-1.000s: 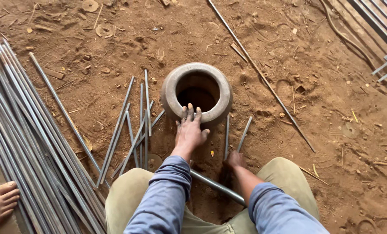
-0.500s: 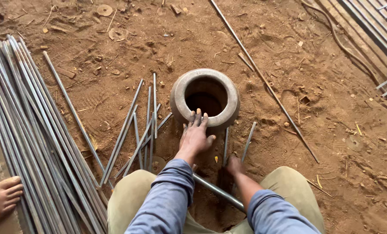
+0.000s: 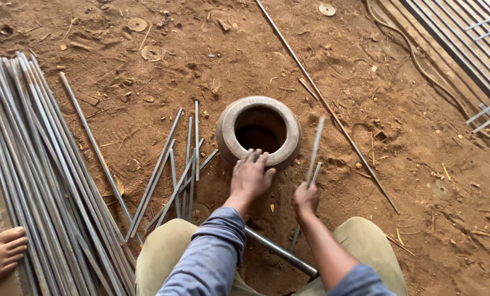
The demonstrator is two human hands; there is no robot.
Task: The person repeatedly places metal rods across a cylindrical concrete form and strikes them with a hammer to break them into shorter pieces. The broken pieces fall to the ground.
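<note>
— See the short rods (image 3: 314, 151) in the right hand (image 3: 306, 198)? Fingers closed round two of them, tips pointing up and away, just beside the right edge of that clay pot (image 3: 260, 131).

— And the left hand (image 3: 251, 176)?

— Flat and open, fingers spread on the near rim of the pot, holding nothing. The pot sits half sunk in the dirt floor (image 3: 409, 164), about the middle of it, mouth up.

— What worries you?

— The grip, mostly. The right hand has the rods low down, near their bottom ends, so I'd guess the tops can swing. If one slips it could knock the rim, and clay like that looks as if it would chip. The left fingers lie right at that rim, so they could get pinched or jabbed.

— Anything else close by?

— A thicker pipe (image 3: 280, 251) lies across under the knees, between the legs. Shift a leg and it may roll. To the left of the pot there's a loose scatter of short rods (image 3: 182, 167), some crossing each other; a careless grab there would tangle them.

— And further out?

— A big bundle of long rods (image 3: 36, 181) along the left edge of the floor, with somebody else's bare foot (image 3: 3, 253) touching it at the near-left corner. If that bundle rolled, I think those toes would be caught. One long thin rod (image 3: 327, 104) also runs slanting past the pot on the right, easy to trip over.
</note>
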